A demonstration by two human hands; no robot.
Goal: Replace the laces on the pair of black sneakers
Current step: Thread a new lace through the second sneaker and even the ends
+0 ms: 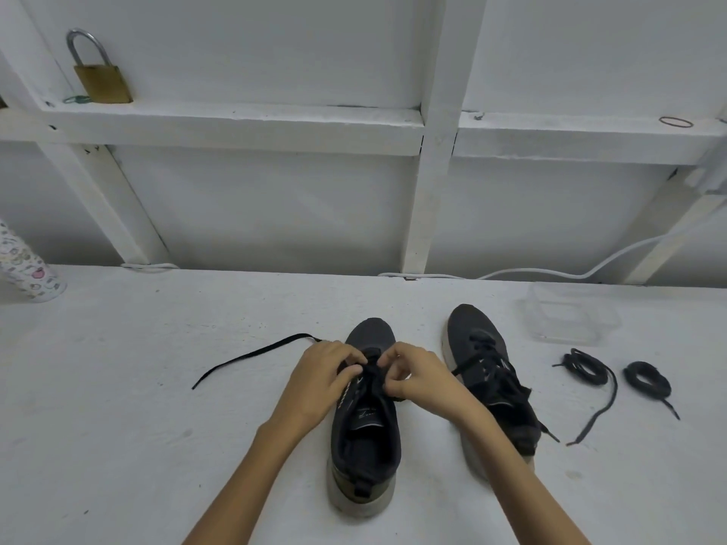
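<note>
White, rough-painted tabletop (118,387) is being occupied at centre frame by a black mesh sneaker (366,438), long axis running up the frame, toe pointing away. Its flat black lace (251,354) is being pinched at the eyelets by curled fingers of the left hand (318,383) and right hand (421,377), one end trailing left. A second sneaker (484,371) is lying just right of it, toe angled up-left.

Both bare forearms reach forward from the lower edge and converge, with the left hand (322,377) and right hand (423,377) close side by side, backs up, fingers curled inward, their thumbs and fingertips pinching a black lace (251,355).
</note>
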